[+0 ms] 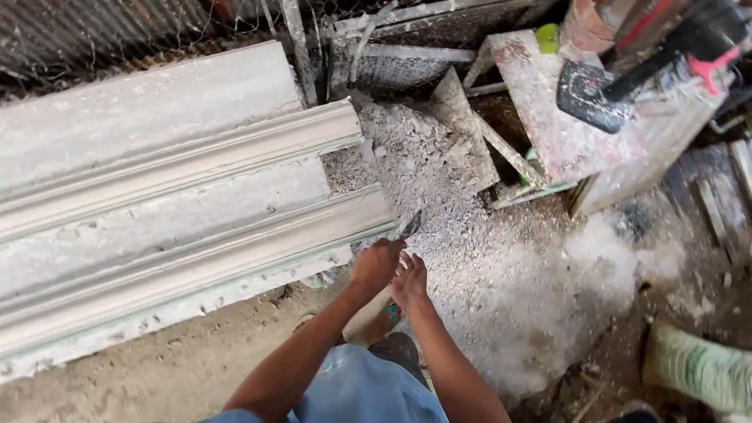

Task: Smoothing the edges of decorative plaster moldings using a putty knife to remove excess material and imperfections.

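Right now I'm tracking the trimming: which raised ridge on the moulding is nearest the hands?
The lower ridge, ending beside the left hand with the scraper; the upper ridge lies farther back.

Your arms are bare from above the elbow down to the left hand (pixel 377 264) and right hand (pixel 410 280): no sleeves, gloves, watch or rings show. You wear light blue shorts (pixel 356 392), dusted pale in places. One foot (pixel 378 323) sits in a sandal with a green strap (pixel 391 313), its sole partly hidden.
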